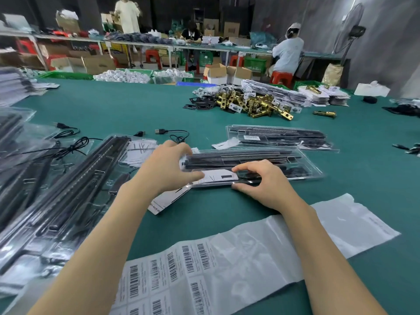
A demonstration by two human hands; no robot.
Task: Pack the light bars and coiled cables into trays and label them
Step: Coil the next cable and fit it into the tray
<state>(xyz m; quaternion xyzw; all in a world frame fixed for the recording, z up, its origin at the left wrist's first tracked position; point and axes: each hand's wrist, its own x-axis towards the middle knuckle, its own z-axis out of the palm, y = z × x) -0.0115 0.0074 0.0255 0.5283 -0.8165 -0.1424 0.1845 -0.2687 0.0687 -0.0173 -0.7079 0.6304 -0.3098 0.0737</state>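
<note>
Green felt covers the worktable (227, 105). Nearest, a sheet of barcode labels (172, 273) lies flat beside a clear plastic bag (341, 226). Beyond it, both hands meet a clear tray (304, 171) holding black light bars (238, 156): the left hand (169, 165) spreads over its left end, fingers loosely bent, thumb on a white card (216, 177); the right hand (266, 183) pinches the tray's near edge between thumb and curled fingers. Farther off lie a second packed tray (279, 136), loose USB cables (175, 135) and a heap of brass latches (256, 104).
</note>
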